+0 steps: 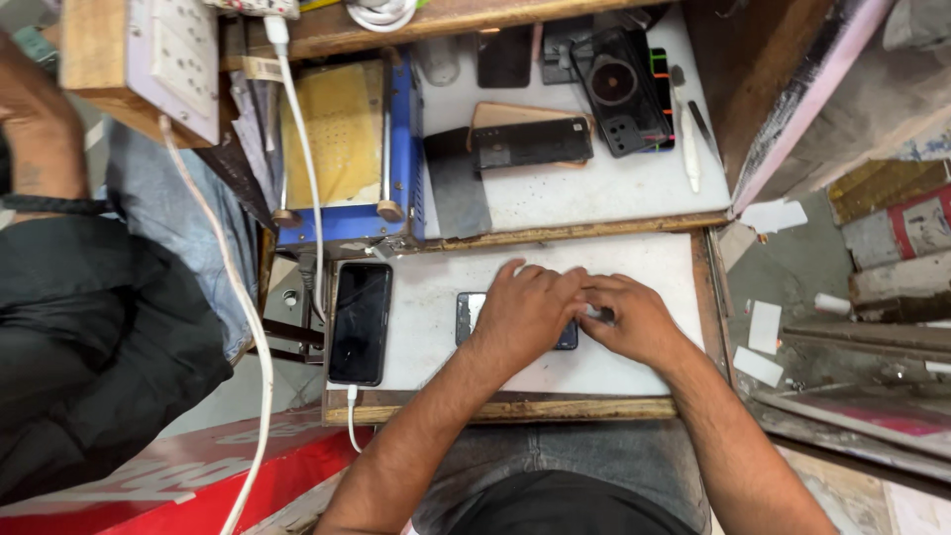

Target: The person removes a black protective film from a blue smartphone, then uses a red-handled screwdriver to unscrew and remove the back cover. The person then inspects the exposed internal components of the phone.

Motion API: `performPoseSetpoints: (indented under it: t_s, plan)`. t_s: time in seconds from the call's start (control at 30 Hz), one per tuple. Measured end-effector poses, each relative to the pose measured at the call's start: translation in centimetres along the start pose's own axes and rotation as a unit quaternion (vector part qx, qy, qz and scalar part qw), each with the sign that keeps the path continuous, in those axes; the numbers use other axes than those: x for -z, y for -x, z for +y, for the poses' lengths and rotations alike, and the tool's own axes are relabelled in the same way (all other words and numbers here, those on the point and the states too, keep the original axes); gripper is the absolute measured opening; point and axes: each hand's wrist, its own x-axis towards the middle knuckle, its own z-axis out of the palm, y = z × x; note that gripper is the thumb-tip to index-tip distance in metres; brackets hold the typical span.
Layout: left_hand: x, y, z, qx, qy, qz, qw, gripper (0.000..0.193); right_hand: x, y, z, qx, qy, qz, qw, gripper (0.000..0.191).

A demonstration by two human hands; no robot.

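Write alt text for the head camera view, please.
Both hands, the left hand and right hand, press on a dark phone lying on a white work board. A second black phone, cable attached, lies to its left.

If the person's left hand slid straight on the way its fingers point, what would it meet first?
The left hand, lying flat on a dark phone on the white worktop, points up and right. It would probably meet the fingers of the right hand almost at once; they look touching already, though depth is unclear.
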Motion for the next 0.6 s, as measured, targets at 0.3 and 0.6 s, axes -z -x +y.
performPoseSetpoints:
  t_s: [0.3, 0.6]
  plan:
    - [0.2, 0.2, 0.1, 0.033, 0.011, -0.022, 0.999, 0.04, 0.1, -0.2, 0.1, 0.012, 0.011, 0.004, 1.0, 0.036]
    - [-1.0, 2.0, -0.4, 0.057, 0.057, 0.109, 0.991, 0.044, -0.2, 0.0, -0.2, 0.01, -0.019, 0.008, 1.0, 0.019]
